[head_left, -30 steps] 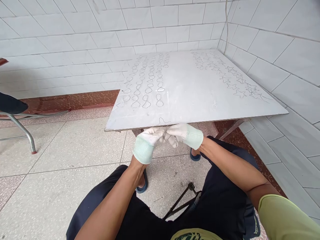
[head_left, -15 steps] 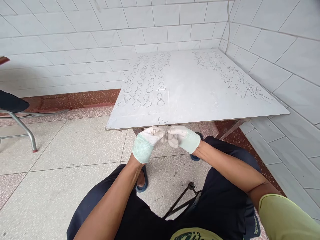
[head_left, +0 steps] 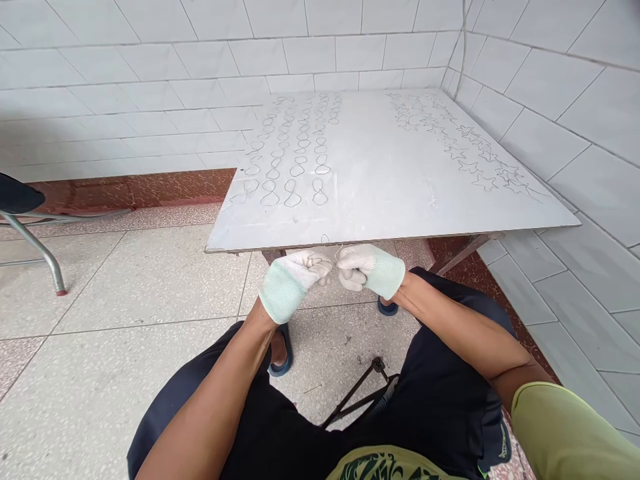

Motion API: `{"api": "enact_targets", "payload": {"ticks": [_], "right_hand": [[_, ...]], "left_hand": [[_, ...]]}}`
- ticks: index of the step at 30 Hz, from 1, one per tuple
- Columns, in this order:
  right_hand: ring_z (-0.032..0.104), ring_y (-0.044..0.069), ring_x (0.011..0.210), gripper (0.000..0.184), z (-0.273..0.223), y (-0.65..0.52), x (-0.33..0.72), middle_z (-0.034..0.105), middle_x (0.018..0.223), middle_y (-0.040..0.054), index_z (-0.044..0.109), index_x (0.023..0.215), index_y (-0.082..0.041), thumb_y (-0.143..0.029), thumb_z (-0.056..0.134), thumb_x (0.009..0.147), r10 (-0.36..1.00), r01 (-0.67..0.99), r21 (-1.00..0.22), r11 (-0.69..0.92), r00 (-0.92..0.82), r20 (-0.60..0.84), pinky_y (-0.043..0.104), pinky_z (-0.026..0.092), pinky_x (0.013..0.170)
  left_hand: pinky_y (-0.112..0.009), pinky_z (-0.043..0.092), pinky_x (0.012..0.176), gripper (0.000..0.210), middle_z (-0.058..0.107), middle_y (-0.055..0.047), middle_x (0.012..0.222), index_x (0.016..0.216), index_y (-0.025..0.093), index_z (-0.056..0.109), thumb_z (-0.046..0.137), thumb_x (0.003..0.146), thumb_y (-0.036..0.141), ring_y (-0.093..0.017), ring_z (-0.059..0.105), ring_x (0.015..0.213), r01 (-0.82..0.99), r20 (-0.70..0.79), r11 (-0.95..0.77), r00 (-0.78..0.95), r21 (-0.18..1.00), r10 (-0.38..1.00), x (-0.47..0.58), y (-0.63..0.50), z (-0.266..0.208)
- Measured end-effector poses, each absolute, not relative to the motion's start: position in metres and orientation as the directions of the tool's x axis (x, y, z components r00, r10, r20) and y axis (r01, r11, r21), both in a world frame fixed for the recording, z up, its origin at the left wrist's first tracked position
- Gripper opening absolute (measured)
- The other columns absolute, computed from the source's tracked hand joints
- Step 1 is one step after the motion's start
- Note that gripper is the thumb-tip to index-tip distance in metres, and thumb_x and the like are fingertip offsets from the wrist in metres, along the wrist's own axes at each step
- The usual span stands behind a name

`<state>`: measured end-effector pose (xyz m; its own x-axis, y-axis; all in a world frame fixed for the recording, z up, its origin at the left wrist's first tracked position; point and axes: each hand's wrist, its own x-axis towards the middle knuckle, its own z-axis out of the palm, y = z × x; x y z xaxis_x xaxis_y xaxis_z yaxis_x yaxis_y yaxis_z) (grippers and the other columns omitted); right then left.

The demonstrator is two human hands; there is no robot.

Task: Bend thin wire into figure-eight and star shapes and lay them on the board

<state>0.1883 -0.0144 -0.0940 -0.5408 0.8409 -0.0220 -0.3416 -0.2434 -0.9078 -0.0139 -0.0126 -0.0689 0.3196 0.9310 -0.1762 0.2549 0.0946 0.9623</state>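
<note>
- We are holding a thin bent wire (head_left: pixel 339 251) between our gloved hands, just off the near edge of the worktop (head_left: pixel 380 207).
- Our left hand (head_left: pixel 306 267) is curling its fingers narrowly, pinching the wire's left side.
- Our right hand (head_left: pixel 361 261) is gripping the other side between thumb and fingers, its fingertips standing slightly apart from the left ones.
- The wire's small rounded loop is pointing away from our body, showing against the worktop's edge; a second strand is curving up beside our right fingertips.
- Our fingers are hiding much of the wire, so we are not managing to tell its overall long axis.
- Beyond it, figure-eight wires (head_left: pixel 320 191) are lying in columns on the left, the nearest ones mostly running their long axes toward the back wall.
- Star-shaped wires (head_left: pixel 485 181) are lying clustered along the right, pointing various ways.
</note>
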Motion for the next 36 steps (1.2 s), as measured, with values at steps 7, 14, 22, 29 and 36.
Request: {"api": "enact_targets", "payload": {"ticks": [7,14,22,29,36], "right_hand": [[0.058,0.014,0.050,0.048,-0.072,-0.003,0.199,0.062,0.050,-0.0007,0.072,0.073,-0.017,-0.061,0.074,0.092,0.870,0.121,-0.979,-0.166,-0.449,-0.204,0.027,0.044,0.054],[0.064,0.012,0.057,0.037,-0.050,-0.006,0.209,0.068,0.058,-0.0014,0.072,0.076,-0.018,-0.035,0.060,0.106,0.943,0.261,-0.960,-0.097,-0.284,-0.172,0.026,0.051,0.062],[0.062,0.009,0.053,0.024,-0.046,-0.008,0.189,0.069,0.061,-0.0033,0.070,0.075,-0.017,-0.018,0.071,0.098,0.953,0.148,-0.965,-0.215,-0.186,-0.240,0.021,0.047,0.053],[0.059,0.011,0.047,0.023,-0.058,-0.005,0.196,0.066,0.052,-0.0021,0.070,0.072,-0.016,-0.025,0.074,0.092,0.944,-0.115,-0.968,-0.222,-0.276,-0.183,0.022,0.046,0.049],[0.059,0.010,0.048,0.025,-0.053,-0.012,0.197,0.065,0.051,-0.0028,0.069,0.068,-0.017,-0.019,0.064,0.092,0.963,0.000,-0.990,-0.140,-0.235,-0.136,0.023,0.047,0.051]], "left_hand": [[-0.029,0.043,0.048,0.038,0.065,-0.002,0.063,0.069,0.019,0.069,0.078,0.077,0.055,-0.014,0.054,0.051,0.281,-0.164,0.091,0.249,0.956,0.955,-0.018,-0.002,-0.080],[-0.030,0.047,0.049,0.040,0.065,-0.004,0.060,0.066,0.020,0.067,0.079,0.075,0.057,-0.017,0.058,0.054,0.231,-0.171,0.118,0.223,0.966,0.960,-0.019,0.000,-0.081],[-0.029,0.046,0.047,0.046,0.065,-0.005,0.056,0.062,0.021,0.065,0.078,0.076,0.063,-0.017,0.057,0.050,0.301,-0.212,0.104,0.353,0.948,0.911,-0.019,0.005,-0.086],[-0.030,0.049,0.053,0.041,0.070,-0.006,0.063,0.064,0.020,0.067,0.082,0.077,0.056,-0.018,0.060,0.056,0.293,-0.192,0.074,0.397,0.953,0.897,-0.017,0.000,-0.085],[-0.029,0.048,0.059,0.040,0.075,-0.008,0.073,0.067,0.019,0.070,0.079,0.080,0.056,-0.019,0.064,0.065,0.290,-0.173,0.049,0.419,0.956,0.892,-0.013,-0.005,-0.076]]}}
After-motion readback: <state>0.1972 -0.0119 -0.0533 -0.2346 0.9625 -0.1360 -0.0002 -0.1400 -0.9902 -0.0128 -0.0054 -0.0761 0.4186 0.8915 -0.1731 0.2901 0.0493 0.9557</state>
